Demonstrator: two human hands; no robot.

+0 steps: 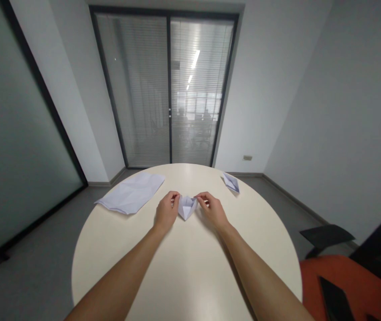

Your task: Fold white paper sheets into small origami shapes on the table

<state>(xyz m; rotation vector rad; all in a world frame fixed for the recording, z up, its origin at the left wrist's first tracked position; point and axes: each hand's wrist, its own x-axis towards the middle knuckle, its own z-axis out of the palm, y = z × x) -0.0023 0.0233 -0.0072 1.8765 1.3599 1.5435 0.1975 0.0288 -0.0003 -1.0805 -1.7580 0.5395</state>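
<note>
A small piece of folded white paper [187, 208] is between my hands near the middle of the round table, its lower end coming to a point. My left hand [168, 208] pinches its left corner between thumb and fingers. At the opposite corner, my right hand [211, 207] grips the paper with thumb and forefinger. Both forearms reach in from the bottom of the view. The finer folds are too small to make out.
Loose white paper sheets [132, 192] lie at the table's left edge. Another folded paper piece [231, 183] rests near the far right edge of the cream round table [184, 267]. An orange chair [351, 285] with a black armrest stands at the right.
</note>
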